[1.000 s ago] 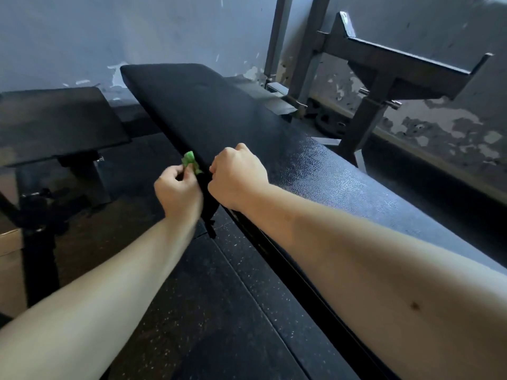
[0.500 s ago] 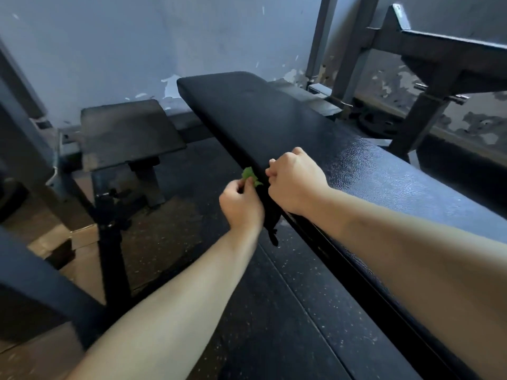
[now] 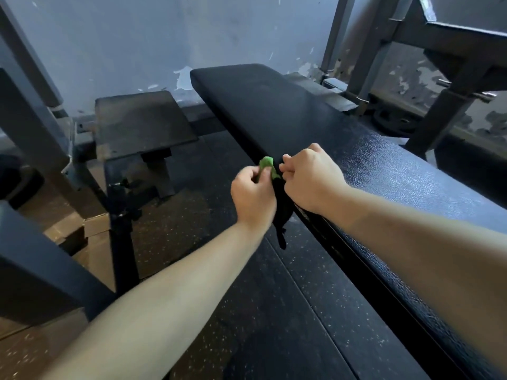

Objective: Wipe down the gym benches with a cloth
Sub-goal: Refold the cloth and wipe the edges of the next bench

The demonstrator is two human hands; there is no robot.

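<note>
At the left edge of the long black bench, both my hands hold the cloth. My left hand pinches its green end between thumb and curled fingers. My right hand is balled tight beside it, knuckles up, gripping the cloth where it meets the padding. A dark tail of it hangs between my wrists, off the bench's side. Left of us stands a smaller padded seat on the speckled rubber floor; a steel rack rises to the right.
</note>
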